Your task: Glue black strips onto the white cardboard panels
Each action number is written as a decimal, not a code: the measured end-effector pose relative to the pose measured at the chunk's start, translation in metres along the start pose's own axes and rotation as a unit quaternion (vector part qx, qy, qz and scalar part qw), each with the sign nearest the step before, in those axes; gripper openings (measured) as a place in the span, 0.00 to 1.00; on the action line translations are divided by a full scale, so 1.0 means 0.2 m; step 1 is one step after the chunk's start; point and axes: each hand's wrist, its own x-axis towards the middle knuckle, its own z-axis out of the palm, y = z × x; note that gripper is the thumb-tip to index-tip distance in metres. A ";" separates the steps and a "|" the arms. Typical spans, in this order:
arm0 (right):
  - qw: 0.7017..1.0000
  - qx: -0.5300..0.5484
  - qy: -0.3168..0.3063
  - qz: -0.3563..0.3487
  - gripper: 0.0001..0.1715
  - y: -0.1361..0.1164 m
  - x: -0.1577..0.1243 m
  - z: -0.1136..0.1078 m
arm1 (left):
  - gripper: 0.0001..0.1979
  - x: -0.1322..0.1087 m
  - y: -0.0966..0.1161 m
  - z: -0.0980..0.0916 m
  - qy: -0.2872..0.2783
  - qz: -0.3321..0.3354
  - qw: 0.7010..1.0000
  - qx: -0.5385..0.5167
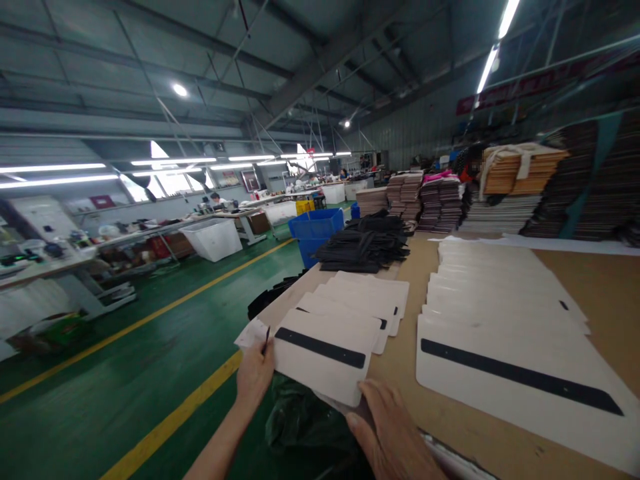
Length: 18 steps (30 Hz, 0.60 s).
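Observation:
At the near table edge lies a cream panel (pixel 320 330) with a black strip (pixel 320 347) across it. My left hand (pixel 256 370) is closed at the panel's left side, pinching a small white sheet (pixel 253 333). A thin dark piece sticks up by its thumb; I cannot make out what it is. My right hand (pixel 393 427) grips the panel's near right corner, thumb apart from the fingers. Behind this panel, similar cream panels (pixel 350 293) overlap in a row. To the right, larger cream panels (pixel 500 333) overlap too, the nearest with a long black strip.
A heap of black strips (pixel 367 240) sits at the table's far left, near a blue bin (pixel 317 230). Tall stacks of sheets (pixel 443 200) stand behind the table (pixel 600 280). Dark green plastic (pixel 305 420) hangs below the near edge. Workbenches line the left side.

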 end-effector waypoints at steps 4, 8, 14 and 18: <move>0.981 0.177 0.056 0.054 0.23 -0.05 -0.04 -0.01 | 0.20 -0.09 -0.03 -0.03 0.012 -0.071 0.994 -0.085; 0.955 0.259 0.081 0.115 0.16 -0.06 -0.04 -0.06 | 0.22 -0.19 -0.05 -0.03 0.014 -0.105 0.977 -0.187; 0.964 0.198 0.124 0.124 0.08 0.00 -0.01 -0.11 | 0.28 -0.29 -0.04 -0.02 0.006 -0.132 0.947 -0.294; 0.956 0.218 0.164 0.104 0.07 0.05 -0.05 -0.11 | 0.29 -0.38 0.02 -0.08 0.001 -0.145 0.921 -0.361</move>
